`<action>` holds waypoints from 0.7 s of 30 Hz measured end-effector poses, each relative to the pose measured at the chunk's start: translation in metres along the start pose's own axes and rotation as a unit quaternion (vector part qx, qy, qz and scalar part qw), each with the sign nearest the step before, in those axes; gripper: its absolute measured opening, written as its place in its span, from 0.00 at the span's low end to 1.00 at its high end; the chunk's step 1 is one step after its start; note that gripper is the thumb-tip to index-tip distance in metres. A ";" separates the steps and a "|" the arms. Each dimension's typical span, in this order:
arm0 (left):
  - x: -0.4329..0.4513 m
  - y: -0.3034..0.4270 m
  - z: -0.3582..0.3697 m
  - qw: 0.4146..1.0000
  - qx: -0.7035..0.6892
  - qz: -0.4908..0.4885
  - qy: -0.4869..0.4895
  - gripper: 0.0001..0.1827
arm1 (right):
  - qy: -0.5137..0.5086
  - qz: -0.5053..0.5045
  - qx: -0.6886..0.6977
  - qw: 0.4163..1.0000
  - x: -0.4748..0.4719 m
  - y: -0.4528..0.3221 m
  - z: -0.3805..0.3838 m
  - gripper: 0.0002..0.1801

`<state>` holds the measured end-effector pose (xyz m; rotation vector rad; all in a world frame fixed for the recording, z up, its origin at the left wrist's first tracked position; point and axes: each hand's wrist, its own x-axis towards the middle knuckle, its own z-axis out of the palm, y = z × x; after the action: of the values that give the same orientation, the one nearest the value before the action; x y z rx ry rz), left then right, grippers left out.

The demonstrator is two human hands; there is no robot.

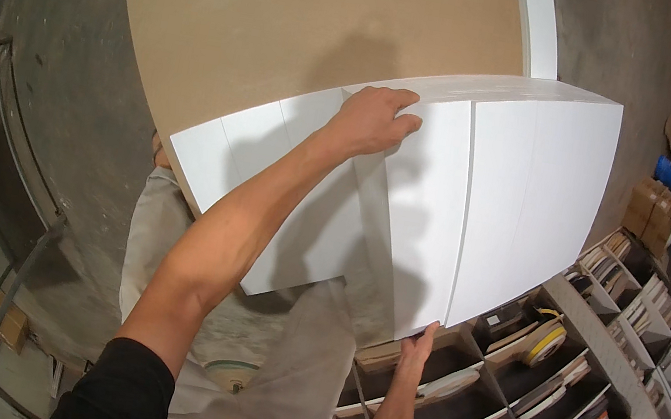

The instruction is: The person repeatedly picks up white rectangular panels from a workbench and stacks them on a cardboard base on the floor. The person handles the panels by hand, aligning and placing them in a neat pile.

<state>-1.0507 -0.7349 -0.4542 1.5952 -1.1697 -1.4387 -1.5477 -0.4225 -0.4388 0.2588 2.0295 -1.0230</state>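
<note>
A narrow white panel (pixel 424 218) stands tilted between other white boards. My left hand (pixel 380 120) grips it at its far end, thumb and forefinger resting over the white face. At the near end my right hand (pixel 418 346) holds its lower corner, with the thumb up at the edge and the other fingers mostly hidden underneath. To the right, past a narrow dark gap, is a wider white panel (pixel 528 208). Left of the held panel, more white boards (pixel 306 224) lie flat, partly under my left forearm and its shadow.
A large brown board (pixel 261 17) spreads beneath the white ones. Compartmented shelving (pixel 508 411) with rolls of edge banding (pixel 546 341) is at lower right. Cardboard boxes (pixel 649 212) and a blue container (pixel 670 172) stand farther right. A metal frame (pixel 29 251) is at left.
</note>
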 end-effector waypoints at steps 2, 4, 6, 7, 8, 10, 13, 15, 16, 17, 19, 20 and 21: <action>0.001 -0.003 0.001 1.000 0.006 0.001 0.005 0.31 | 0.031 0.011 -0.007 0.999 -0.003 -0.001 0.006 0.32; 0.002 -0.002 0.001 1.000 0.009 0.000 0.002 0.31 | 0.036 -0.001 -0.008 0.999 -0.005 -0.001 0.007 0.31; 0.002 0.001 0.000 1.000 0.012 -0.004 -0.005 0.31 | 0.042 -0.007 -0.014 0.999 -0.006 -0.002 0.006 0.31; 0.002 0.003 -0.001 1.000 0.014 -0.011 -0.009 0.31 | 0.045 -0.008 -0.018 0.999 -0.006 -0.004 0.005 0.30; 0.001 0.005 -0.001 1.000 0.016 -0.018 -0.014 0.31 | 0.048 -0.009 -0.022 0.999 -0.006 -0.004 0.004 0.30; 0.001 0.008 -0.002 0.999 0.019 -0.026 -0.017 0.30 | 0.065 -0.010 -0.024 0.998 -0.010 -0.005 0.011 0.29; 0.000 0.008 -0.002 0.999 0.021 -0.023 -0.015 0.30 | 0.072 -0.026 -0.013 0.997 -0.015 -0.005 0.014 0.32; 0.001 0.005 -0.001 1.000 0.026 -0.011 -0.008 0.30 | 0.066 -0.033 -0.007 0.997 -0.017 -0.005 0.015 0.34; 0.002 0.005 -0.001 1.000 0.023 -0.015 -0.011 0.30 | 0.061 -0.033 -0.007 0.998 -0.017 -0.005 0.017 0.35; 0.002 0.005 -0.002 1.000 0.020 -0.019 -0.014 0.30 | 0.055 -0.032 -0.006 0.998 -0.018 -0.004 0.018 0.35; 0.000 0.006 -0.003 0.999 0.020 -0.025 -0.014 0.29 | 0.043 -0.023 -0.017 0.999 -0.010 -0.003 0.010 0.36; 0.000 0.007 -0.002 0.999 0.024 -0.028 -0.011 0.28 | 0.037 -0.018 -0.023 0.999 -0.006 -0.003 0.004 0.36; -0.001 0.009 -0.002 0.999 0.030 -0.031 -0.007 0.27 | 0.031 -0.015 -0.029 0.999 -0.008 -0.002 0.005 0.37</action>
<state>-1.0502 -0.7373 -0.4453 1.6770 -1.1911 -1.4693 -1.5413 -0.4263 -0.4334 0.2322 2.1207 -0.9833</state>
